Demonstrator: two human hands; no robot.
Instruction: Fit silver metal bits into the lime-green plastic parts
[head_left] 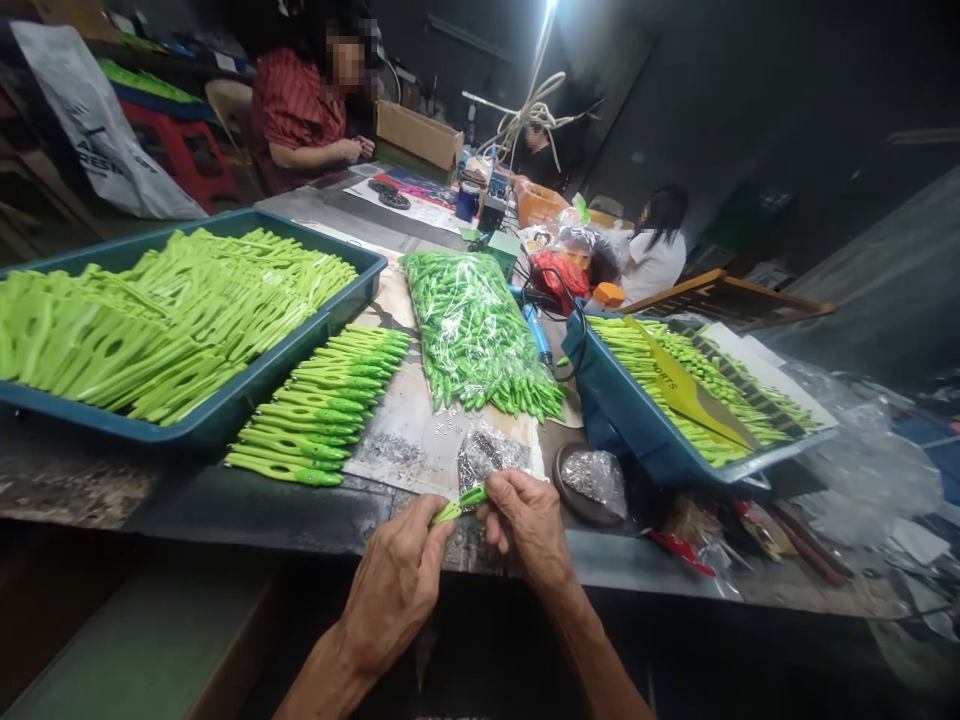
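My left hand [401, 560] is closed on a light green plastic handle [448, 513], most of it hidden by the fingers. Between thumb and fingers, my right hand [529, 520] pinches a darker green plastic tip [473, 495]. The two pieces are end to end; whether they are joined I cannot tell. Just beyond the hands lies a clear bag of small shiny metal parts [484, 450], with loose ones scattered behind it. To the left, light green handles with dark green tips [315, 415] lie in a stacked row. A clear bag of dark green tips [480, 330] stands farther back.
A blue tray [225, 425] heaped with light green handles is at left. Another blue tray [637, 425] stands at right, near a round dish [566, 490] with a plastic bag in it. A blue tool [537, 335] lies between. Several people sit farther back.
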